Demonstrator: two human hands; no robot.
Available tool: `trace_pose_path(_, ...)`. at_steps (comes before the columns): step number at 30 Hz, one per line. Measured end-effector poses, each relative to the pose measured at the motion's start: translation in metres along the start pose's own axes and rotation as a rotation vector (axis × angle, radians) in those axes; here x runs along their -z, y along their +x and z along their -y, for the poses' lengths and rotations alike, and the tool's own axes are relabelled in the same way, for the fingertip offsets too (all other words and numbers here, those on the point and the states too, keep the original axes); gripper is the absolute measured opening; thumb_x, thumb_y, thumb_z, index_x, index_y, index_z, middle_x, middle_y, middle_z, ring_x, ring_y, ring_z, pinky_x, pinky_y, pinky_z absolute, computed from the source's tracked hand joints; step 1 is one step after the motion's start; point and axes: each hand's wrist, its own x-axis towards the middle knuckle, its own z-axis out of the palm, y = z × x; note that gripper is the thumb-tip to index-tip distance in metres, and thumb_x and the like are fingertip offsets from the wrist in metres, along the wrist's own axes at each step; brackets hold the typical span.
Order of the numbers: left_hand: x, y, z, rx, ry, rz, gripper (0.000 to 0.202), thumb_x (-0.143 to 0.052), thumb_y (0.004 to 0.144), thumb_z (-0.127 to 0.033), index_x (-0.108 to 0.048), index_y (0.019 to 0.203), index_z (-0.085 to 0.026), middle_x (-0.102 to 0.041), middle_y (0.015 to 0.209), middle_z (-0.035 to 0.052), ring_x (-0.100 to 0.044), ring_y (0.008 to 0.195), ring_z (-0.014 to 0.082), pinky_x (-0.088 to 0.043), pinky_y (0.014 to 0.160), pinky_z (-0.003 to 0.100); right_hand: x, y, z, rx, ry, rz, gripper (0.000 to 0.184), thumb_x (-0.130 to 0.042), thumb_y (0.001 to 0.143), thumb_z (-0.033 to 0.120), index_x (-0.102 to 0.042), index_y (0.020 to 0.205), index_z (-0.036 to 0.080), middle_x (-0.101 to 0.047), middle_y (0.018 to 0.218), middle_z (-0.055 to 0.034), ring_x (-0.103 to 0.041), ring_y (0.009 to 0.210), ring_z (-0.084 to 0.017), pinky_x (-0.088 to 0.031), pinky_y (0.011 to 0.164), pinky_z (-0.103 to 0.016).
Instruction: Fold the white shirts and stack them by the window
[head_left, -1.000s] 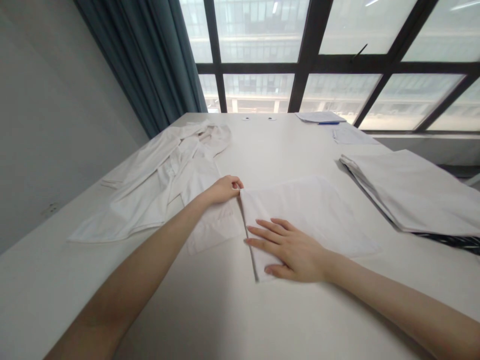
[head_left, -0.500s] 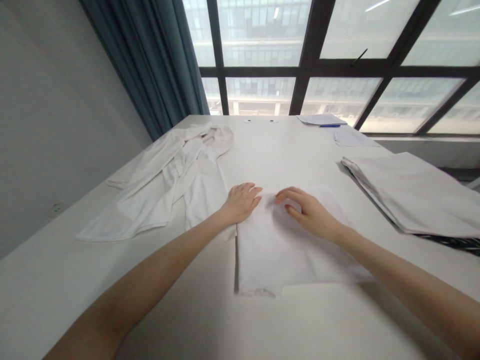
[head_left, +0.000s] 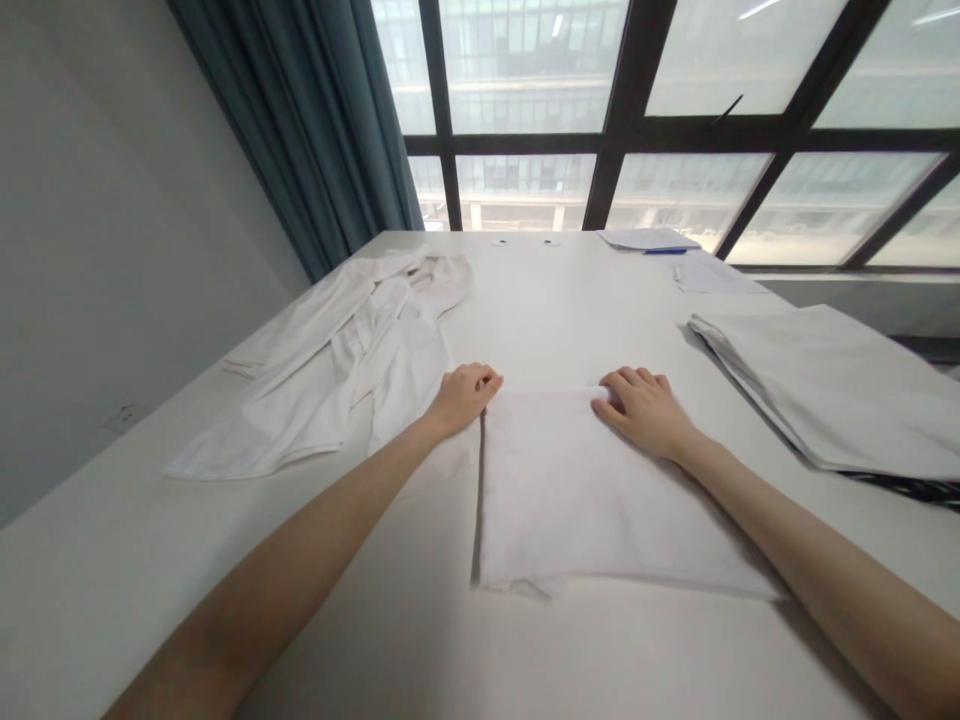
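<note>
A folded white cloth (head_left: 570, 500) lies flat in front of me, its far edge running between my two hands. At its far left corner, my left hand (head_left: 463, 397) is closed, the thumb and fingertips pinching the fabric. My right hand (head_left: 641, 408) rests farther along the same edge, with its fingers curled over the fabric and the thumb on the near side. Left of the cloth a white shirt (head_left: 315, 390) is spread out, crumpled, with its sleeves loose; my left wrist is close to it.
The white table (head_left: 555, 310) reaches back to the window. On the right lies a stack of folded white fabric (head_left: 840, 390) over something dark. Papers (head_left: 649, 238) and a blue pen (head_left: 665, 252) are at the far right. A blue curtain (head_left: 322, 130) hangs at the left.
My right hand has moved right along the far edge and curled onto it. My left hand has gone from lying flat to pinching the corner. The cloth looks smoother.
</note>
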Motion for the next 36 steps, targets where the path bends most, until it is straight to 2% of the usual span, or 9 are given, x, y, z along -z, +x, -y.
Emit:
trace_pose_path(3,0.000,-0.001,0.003,-0.061,0.040,0.035,0.025,-0.054,0.089,-0.040,-0.064,0.083,-0.018,-0.060,0.070,0.0006,-0.056,0.074,0.0196,-0.041,0.079,0.036,0.007,0.000,-0.006,-0.002,0.050,0.080,0.031,-0.048,0.088,0.038,-0.062,0.106,0.016,-0.068,0.103,-0.0131,-0.057,0.099,-0.031,-0.038,0.085,-0.046)
trace_pose_path(7,-0.003,-0.003,-0.001,-0.162,-0.018,0.023,0.031,-0.057,0.085,-0.049,-0.056,0.082,-0.018,-0.057,0.075,0.0012,-0.053,0.073,0.0191,-0.038,0.078,0.035,0.014,0.001,-0.005,0.038,0.122,0.139,0.039,-0.046,0.091,0.049,-0.064,0.112,0.021,-0.069,0.102,-0.0112,-0.057,0.101,-0.032,-0.036,0.088,-0.048)
trace_pose_path(11,-0.003,-0.009,-0.010,-0.195,-0.204,-0.008,0.030,-0.056,0.085,-0.049,-0.049,0.084,-0.020,-0.053,0.077,-0.0006,-0.049,0.071,0.0166,-0.038,0.071,0.029,0.015,0.004,0.011,0.111,0.161,0.108,0.043,-0.042,0.094,0.054,-0.065,0.108,0.020,-0.068,0.106,-0.0132,-0.058,0.101,-0.031,-0.037,0.087,-0.046)
trace_pose_path(16,-0.001,-0.014,-0.018,-0.147,-0.503,0.010,0.032,-0.053,0.087,-0.052,-0.047,0.088,-0.021,-0.040,0.063,-0.0072,-0.038,0.056,0.0113,-0.031,0.057,0.023,0.009,0.005,0.029,0.173,0.324,0.053,0.036,-0.044,0.097,0.048,-0.060,0.108,0.018,-0.070,0.088,-0.0072,-0.063,0.085,-0.023,-0.037,0.088,-0.041)
trace_pose_path(19,0.002,-0.013,-0.019,-0.106,-0.702,-0.005,0.026,-0.043,0.091,-0.042,-0.053,0.087,-0.019,-0.049,0.068,-0.0030,-0.045,0.061,0.0126,-0.035,0.060,0.024,0.001,0.004,0.031,0.187,0.376,-0.066,0.032,-0.041,0.099,0.045,-0.060,0.105,0.020,-0.071,0.093,-0.0068,-0.063,0.086,-0.022,-0.036,0.087,-0.040)
trace_pose_path(21,0.004,-0.012,-0.017,-0.081,-0.818,0.074,0.022,-0.047,0.084,-0.032,-0.057,0.096,-0.017,-0.056,0.073,-0.0013,-0.049,0.063,0.0132,-0.036,0.060,0.024,-0.003,0.002,0.031,0.188,0.389,-0.116,0.032,-0.041,0.100,0.045,-0.061,0.103,0.021,-0.071,0.095,-0.0066,-0.063,0.086,-0.022,-0.036,0.086,-0.039)
trace_pose_path(25,0.009,-0.010,-0.011,-0.090,-0.921,0.260,0.049,-0.051,0.069,-0.018,-0.063,0.117,-0.016,-0.064,0.075,-0.0008,-0.052,0.062,0.0128,-0.036,0.057,0.023,-0.006,0.000,0.030,0.195,0.380,-0.142,0.033,-0.040,0.100,0.045,-0.061,0.101,0.020,-0.071,0.093,-0.0062,-0.063,0.085,-0.022,-0.036,0.086,-0.038)
trace_pose_path(31,0.008,-0.007,-0.013,-0.126,-0.895,0.288,0.042,-0.060,0.067,-0.013,-0.074,0.107,-0.016,-0.072,0.112,0.0082,-0.064,0.101,0.0219,-0.047,0.085,0.029,-0.005,-0.001,0.030,0.205,0.372,-0.121,0.033,-0.039,0.101,0.044,-0.061,0.102,0.020,-0.072,0.095,-0.0073,-0.063,0.088,-0.023,-0.037,0.087,-0.039)
trace_pose_path(36,-0.002,-0.008,-0.013,-0.061,-0.806,0.180,0.028,-0.058,0.073,-0.020,-0.077,0.094,-0.014,-0.076,0.093,0.0064,-0.066,0.089,0.0207,-0.049,0.080,0.030,-0.005,-0.001,0.029,0.230,0.315,-0.104,0.034,-0.041,0.100,0.045,-0.061,0.104,0.019,-0.072,0.099,-0.0078,-0.064,0.092,-0.024,-0.036,0.087,-0.039)
